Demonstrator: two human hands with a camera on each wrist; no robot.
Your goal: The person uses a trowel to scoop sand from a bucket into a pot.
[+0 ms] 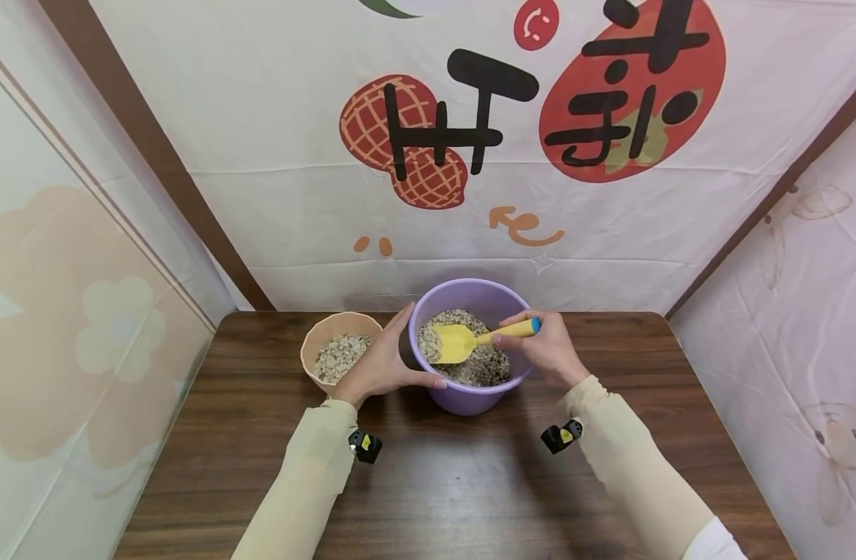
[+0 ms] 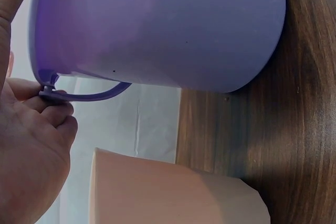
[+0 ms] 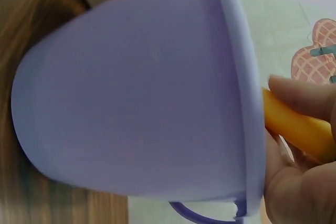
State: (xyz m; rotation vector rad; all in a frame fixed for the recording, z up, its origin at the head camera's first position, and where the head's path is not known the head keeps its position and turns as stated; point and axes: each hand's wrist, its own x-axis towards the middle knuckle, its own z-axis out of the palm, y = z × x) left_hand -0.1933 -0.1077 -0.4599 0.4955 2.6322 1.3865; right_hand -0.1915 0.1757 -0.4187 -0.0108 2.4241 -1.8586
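Observation:
A purple bucket [image 1: 466, 401] stands on the table, partly filled with mixed light and dark gravel-like grains [image 1: 491, 367]. My left hand [image 1: 380, 364] grips its rim on the left, thumb along the near side. In the left wrist view, the fingers [image 2: 58, 114] of that hand curl by the bucket's handle [image 2: 97, 97]. With my right hand [image 1: 552, 351] I hold a yellow toy shovel [image 1: 457, 344] by its blue-tipped handle. The shovel's blade lies inside the bucket, with grains at its front edge. Over the bucket's rim in the right wrist view, the yellow handle [image 3: 296, 124] shows between thumb and fingers.
A peach bowl [image 1: 312, 351] of similar grains [image 1: 340, 356] stands left of the bucket, partly hidden by my left hand. The dark wooden table [image 1: 456, 490] ends at a printed cloth backdrop [image 1: 295, 218] close behind the bucket.

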